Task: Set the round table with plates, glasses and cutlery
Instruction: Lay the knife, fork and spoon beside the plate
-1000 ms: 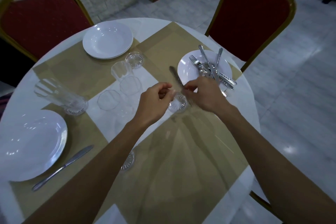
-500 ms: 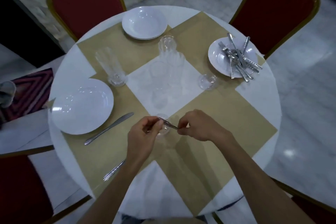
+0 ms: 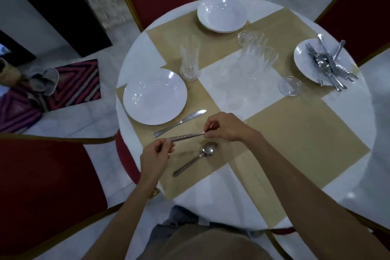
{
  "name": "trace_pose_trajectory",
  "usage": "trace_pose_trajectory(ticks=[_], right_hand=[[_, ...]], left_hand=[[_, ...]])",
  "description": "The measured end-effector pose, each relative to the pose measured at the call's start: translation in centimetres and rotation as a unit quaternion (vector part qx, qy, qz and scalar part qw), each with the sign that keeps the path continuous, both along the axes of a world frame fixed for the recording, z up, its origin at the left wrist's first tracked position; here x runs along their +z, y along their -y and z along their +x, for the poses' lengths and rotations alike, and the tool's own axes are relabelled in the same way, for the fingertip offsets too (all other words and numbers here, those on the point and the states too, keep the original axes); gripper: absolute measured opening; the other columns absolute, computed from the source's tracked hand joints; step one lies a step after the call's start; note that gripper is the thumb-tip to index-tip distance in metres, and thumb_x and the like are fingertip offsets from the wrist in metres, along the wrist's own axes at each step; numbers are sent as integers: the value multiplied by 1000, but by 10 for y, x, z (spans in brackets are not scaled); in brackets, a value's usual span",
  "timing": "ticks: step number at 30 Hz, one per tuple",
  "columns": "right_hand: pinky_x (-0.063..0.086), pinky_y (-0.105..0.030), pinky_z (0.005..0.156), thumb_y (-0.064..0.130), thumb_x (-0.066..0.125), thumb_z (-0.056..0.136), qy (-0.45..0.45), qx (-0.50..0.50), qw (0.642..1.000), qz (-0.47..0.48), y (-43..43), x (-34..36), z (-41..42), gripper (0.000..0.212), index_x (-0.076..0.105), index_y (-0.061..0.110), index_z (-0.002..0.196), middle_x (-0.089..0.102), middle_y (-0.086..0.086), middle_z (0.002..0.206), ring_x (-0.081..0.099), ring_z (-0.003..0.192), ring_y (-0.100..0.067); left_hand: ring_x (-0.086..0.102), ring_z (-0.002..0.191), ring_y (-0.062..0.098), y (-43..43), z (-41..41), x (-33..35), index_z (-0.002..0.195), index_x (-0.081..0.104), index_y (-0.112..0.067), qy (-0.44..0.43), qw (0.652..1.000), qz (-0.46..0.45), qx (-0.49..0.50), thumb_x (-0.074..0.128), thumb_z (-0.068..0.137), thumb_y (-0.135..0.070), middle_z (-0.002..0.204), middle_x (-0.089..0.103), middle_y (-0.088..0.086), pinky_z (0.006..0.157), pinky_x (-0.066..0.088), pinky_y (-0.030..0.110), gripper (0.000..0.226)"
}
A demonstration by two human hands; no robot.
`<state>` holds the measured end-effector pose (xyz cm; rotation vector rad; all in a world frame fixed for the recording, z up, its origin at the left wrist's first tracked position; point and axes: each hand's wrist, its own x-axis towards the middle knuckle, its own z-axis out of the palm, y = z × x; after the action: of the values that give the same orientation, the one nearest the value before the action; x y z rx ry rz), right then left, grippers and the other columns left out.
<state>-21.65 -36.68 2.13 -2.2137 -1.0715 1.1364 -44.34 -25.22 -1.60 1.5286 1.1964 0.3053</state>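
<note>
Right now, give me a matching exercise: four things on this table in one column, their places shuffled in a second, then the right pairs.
Things
1. spoon
2. knife
3. slim utensil
4. tall glass

Places
A. upright beyond the left plate
B. pinched between left hand and right hand
C. flat on the tan mat, nearer the person than the slim utensil
D. flat right beside the left plate

Pairs: 1-C, 2-D, 3-B, 4-A
</note>
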Motion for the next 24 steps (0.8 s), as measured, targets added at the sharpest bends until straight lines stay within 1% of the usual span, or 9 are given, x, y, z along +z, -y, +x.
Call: trace_pose_trajectory(ticks=[5, 7, 10, 12, 15, 18, 20, 22, 24], right_hand=[[47, -21, 77, 25, 78, 81, -31, 78, 996, -39, -36, -21, -12, 9, 76, 27, 89, 70, 12, 85, 60, 79, -1], [48, -24, 79, 23, 76, 84, -37, 112, 990, -72, -44, -26, -13, 12, 77, 23, 95, 70, 8, 88, 60, 78, -3], [47, -25, 72, 19, 72, 87, -42, 156, 980, -116, -50, -27, -11, 16, 75, 15, 102, 69, 3, 86, 58, 73, -9], [49, -29, 73, 18, 71, 88, -37, 168, 976, -135, -53, -27, -8, 14, 75, 16, 101, 67, 6, 81, 59, 74, -13], [54, -32, 77, 21, 70, 88, -41, 153, 975, -154, -56, -29, -5, 13, 76, 21, 100, 67, 8, 80, 60, 74, -11], [55, -33, 81, 26, 73, 86, -37, 147, 975, -163, -59, -33, -7, 10, 76, 27, 95, 70, 6, 90, 62, 83, -9], [55, -32, 78, 28, 76, 83, -21, 129, 979, -157, -60, -38, -9, 10, 76, 27, 94, 69, 8, 89, 63, 86, -11], [51, -24, 74, 33, 81, 78, 9, 86, 986, -143, -60, -41, -11, 19, 76, 26, 94, 65, 13, 88, 61, 85, -9], [47, -22, 80, 35, 85, 72, 47, 44, 990, -124, -57, -46, -11, 29, 75, 23, 97, 65, 11, 99, 60, 93, -9]], left_hand=[[71, 81, 8, -17, -35, -22, 93, 73, -31, -49, 999, 0, -2, 63, 93, -34, 80, 74, -13, 87, 58, 40, 10], [69, 86, 6, -20, -42, -25, 98, 74, -29, -62, 998, 19, -17, 65, 92, -32, 86, 73, -15, 90, 56, 36, 12], [66, 90, 1, -21, -41, -30, 106, 73, -24, -63, 996, 48, -29, 68, 89, -34, 94, 72, -14, 87, 53, 22, 21], [64, 87, -2, -20, -36, -33, 110, 70, -22, -71, 994, 65, -58, 69, 88, -29, 95, 70, -13, 78, 47, 7, 23], [61, 83, -3, -19, -30, -41, 109, 71, -20, -99, 984, 97, -108, 71, 83, -17, 93, 68, -11, 74, 39, -1, 26], [62, 80, 1, -19, -31, -47, 105, 73, -20, -114, 978, 125, -122, 72, 80, -15, 91, 69, -8, 81, 46, 7, 26], [62, 79, 1, -20, -31, -50, 102, 75, -22, -121, 973, 140, -136, 72, 80, -17, 90, 70, -8, 78, 46, 7, 23], [62, 79, 0, -21, -31, -53, 99, 76, -23, -124, 968, 157, -148, 73, 81, -21, 89, 70, -10, 76, 44, 5, 18], [61, 79, -2, -22, -31, -53, 98, 76, -25, -122, 965, 168, -159, 74, 83, -25, 88, 70, -12, 79, 50, 12, 15]])
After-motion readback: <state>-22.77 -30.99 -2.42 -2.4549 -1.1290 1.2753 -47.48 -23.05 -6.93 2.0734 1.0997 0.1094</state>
